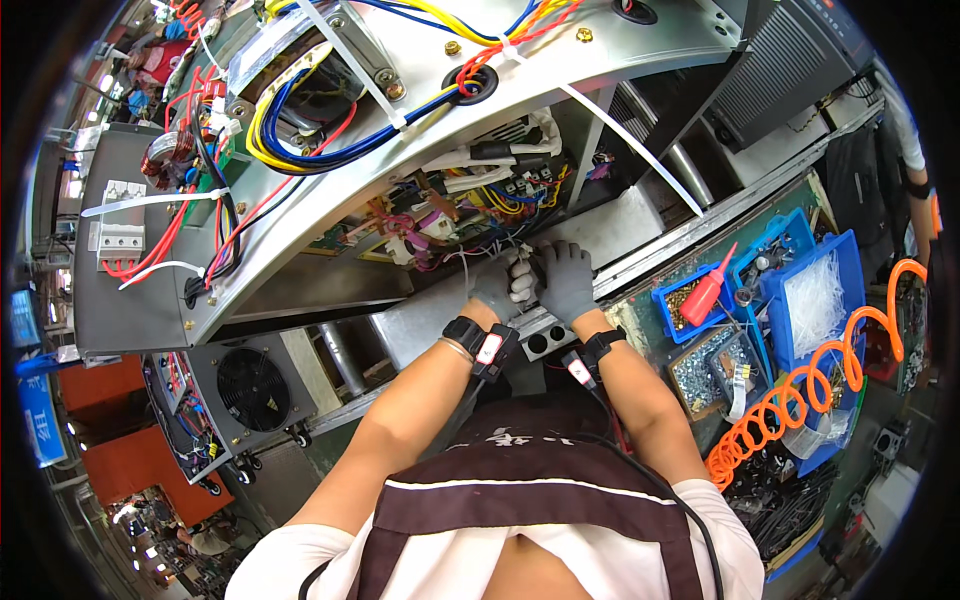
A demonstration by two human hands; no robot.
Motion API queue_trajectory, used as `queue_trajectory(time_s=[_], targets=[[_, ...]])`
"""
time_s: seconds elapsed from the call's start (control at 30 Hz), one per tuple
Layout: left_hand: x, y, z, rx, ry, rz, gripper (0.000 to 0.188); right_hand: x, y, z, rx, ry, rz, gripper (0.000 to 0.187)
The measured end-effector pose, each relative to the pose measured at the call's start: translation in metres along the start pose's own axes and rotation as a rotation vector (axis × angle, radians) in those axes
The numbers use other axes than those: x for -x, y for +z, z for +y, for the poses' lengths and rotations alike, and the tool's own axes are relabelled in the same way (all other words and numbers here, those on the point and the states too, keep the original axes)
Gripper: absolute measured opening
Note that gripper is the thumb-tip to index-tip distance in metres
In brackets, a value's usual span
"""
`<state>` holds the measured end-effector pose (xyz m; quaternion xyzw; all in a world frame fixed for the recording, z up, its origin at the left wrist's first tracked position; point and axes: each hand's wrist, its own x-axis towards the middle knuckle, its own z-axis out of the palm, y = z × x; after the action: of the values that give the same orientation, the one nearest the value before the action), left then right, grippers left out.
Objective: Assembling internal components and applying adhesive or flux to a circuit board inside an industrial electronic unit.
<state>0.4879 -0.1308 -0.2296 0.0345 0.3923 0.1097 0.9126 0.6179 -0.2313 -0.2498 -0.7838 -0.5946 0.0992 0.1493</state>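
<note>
1. Silver metal panel (pixel 300 205) arches over the work. Its edge looks thin, so a lead dragged hard across it could get its insulation nicked.
2. Work point is the thin wires (pixel 508 246), right at the fingertips, under the arch and in front of the packed electronics (pixel 520 180). Main risk, my read: a connection pulled loose, caused by tugging with the far end unsupported.
3. Tight and crowded in there (gloves won't help feel), so catching a neighbouring lead is plausible.
4. Long white zip tie (pixel 640 155) sticks out past the panel, tail free, over on the right. A quick lift of the right arm could hook it.
5. Red bottle (pixel 705 298) leans over the blue tray (pixel 662 300). Elbow swung out to the right could knock it and spill fasteners.
6. Pose: forearms come up from below and converge, wrists near each other. Left hand (pixel 495 285) turned inward; right hand (pixel 566 280) just beside it, back of the glove up, knuckles bent.
7. Fingers: left ones curled in toward the right hand, right ones bent down. Looks like fine handling at the wires, but tips are hidden; can't tell whether either hand is actually gripping.
</note>
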Motion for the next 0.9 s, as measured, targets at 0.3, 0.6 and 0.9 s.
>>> queue_trajectory(time_s=[0.3, 0.6, 0.9], targets=[[0.004, 0.005, -0.001, -0.134, 0.004, 0.023, 0.019, 0.002, 0.023, -0.007, -0.247, 0.158, -0.129, 0.064], [0.069, -0.047, -0.033, -1.004, 0.127, 0.263, 0.016, 0.028, -0.007, -0.019, -0.151, -0.011, -0.075, 0.065], [0.110, -0.048, -0.003, -0.054, 0.027, 0.011, 0.042, 0.005, -0.022, -0.072, -0.013, -0.087, 0.064, 0.066]])
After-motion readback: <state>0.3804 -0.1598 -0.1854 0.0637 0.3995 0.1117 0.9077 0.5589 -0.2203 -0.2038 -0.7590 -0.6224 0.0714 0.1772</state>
